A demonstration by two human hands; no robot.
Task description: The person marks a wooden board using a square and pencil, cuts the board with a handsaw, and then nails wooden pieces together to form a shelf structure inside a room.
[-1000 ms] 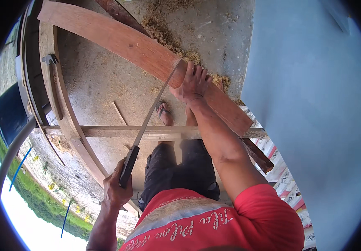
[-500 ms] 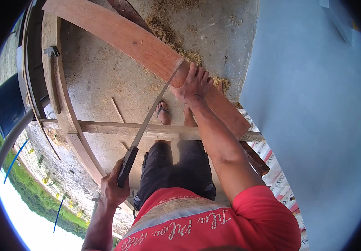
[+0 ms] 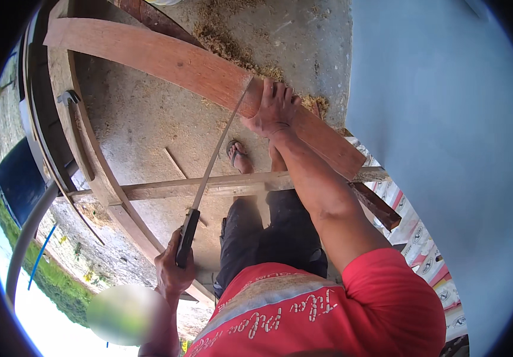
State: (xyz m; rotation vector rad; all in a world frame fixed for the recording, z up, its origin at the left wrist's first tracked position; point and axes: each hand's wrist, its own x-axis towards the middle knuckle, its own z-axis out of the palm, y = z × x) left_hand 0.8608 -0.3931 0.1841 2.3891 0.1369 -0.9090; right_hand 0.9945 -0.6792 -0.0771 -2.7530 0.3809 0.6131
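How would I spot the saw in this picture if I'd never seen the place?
Find the broad reddish plank slanting across the concrete floor. The saw runs from its cut down to the left hand. Unlike the wood around it, it is a thin grey metal blade with a dark handle.

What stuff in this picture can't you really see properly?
Head view, the only one:
- The saw teeth: too small to tell how deep the cut in the reddish plank goes.
- The plank under the right hand: covered by the palm.
- The saw handle: mostly wrapped by the left hand.
- Something at the lower left: smeared by a blurred patch.
- The plank's left end: cut off by the dark rim.
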